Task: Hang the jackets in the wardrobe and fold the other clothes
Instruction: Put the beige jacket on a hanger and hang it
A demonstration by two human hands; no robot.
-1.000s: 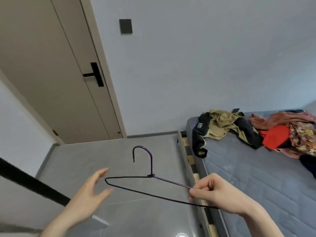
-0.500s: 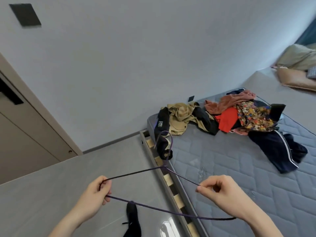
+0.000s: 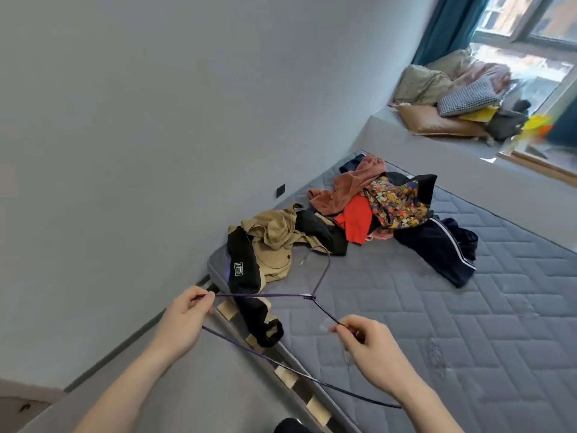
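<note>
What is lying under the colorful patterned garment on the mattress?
Under the patterned garment, a red garment, a black piece and dark striped trousers stick out on the mattress. Anything directly beneath it is covered.

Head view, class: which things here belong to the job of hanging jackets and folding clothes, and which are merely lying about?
Belongs to the job:
wire hanger, pinched by left hand and right hand
tan jacket
clothes pile
dark trousers

Lying about:
bedding by the window
mattress

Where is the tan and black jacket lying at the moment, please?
In the head view, the tan and black jacket lies on the mattress corner nearest the wall, left of the clothes pile.
</note>
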